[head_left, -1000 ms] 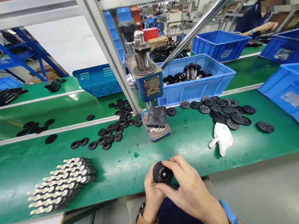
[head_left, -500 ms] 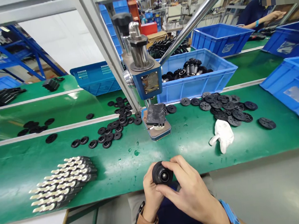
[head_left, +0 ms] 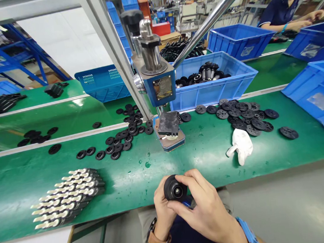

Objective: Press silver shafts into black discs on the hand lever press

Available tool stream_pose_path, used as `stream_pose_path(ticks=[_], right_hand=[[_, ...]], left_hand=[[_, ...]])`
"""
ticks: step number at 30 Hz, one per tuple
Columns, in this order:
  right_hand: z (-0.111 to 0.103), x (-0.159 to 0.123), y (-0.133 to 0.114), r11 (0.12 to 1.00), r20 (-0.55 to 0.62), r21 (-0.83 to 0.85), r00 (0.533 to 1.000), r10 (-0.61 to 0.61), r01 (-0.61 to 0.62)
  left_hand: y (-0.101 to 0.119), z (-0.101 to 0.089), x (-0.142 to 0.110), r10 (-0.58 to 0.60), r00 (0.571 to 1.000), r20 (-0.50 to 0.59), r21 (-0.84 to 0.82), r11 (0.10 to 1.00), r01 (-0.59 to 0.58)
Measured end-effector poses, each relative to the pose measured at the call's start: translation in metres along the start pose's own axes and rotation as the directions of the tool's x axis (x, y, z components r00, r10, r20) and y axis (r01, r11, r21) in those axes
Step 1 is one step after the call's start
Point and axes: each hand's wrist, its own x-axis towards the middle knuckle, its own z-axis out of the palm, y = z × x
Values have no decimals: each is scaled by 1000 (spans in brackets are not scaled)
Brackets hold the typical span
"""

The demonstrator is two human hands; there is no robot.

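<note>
Between my two hands, just over the near edge of the green bench (head_left: 134, 192), is a round black part (head_left: 175, 188) with a wide rim and a small metal point at its centre. My left hand (head_left: 162, 202) wraps it from the left and below. The thumb and fingers of my right hand (head_left: 201, 201) close on its rim from the right. Ahead stands a blue hand press (head_left: 160, 87) with a black block (head_left: 168, 123) at its base. To the left, black cylinders with white shafts (head_left: 69, 195) stand in rows.
Small black discs (head_left: 118, 142) lie left of the press, larger black discs (head_left: 243, 114) to the right. A white glove (head_left: 241, 144) rests near them. Behind is a blue bin (head_left: 213, 90) with black parts. At the far right another person (head_left: 280, 13) works by blue bins.
My hands keep the same hold on the black part, which has barely shifted. In the background the other person's hands have moved right.
</note>
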Motion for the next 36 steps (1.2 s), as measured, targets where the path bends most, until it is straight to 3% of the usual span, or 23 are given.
stream_pose_path(ticks=[18,23,26,29,32,36], right_hand=[[3,0,-2,1000,18,25,1000,17,-18],[-8,3,16,990,72,92,992,100,-107],[-15,9,38,967,24,213,990,137,-139],[-13,14,53,882,84,448,989,126,-150],[0,13,55,766,191,606,974,124,-216],[16,8,51,684,230,650,944,238,-331]], left_hand=[[-5,-3,-3,-11,1000,12,36,999,11],[-5,-12,2,85,991,100,79,993,-93],[0,-22,6,172,963,208,215,952,-216],[9,-27,8,263,909,322,311,878,-364],[18,-25,8,262,856,447,369,817,-443],[27,-21,5,253,824,506,442,744,-500]])
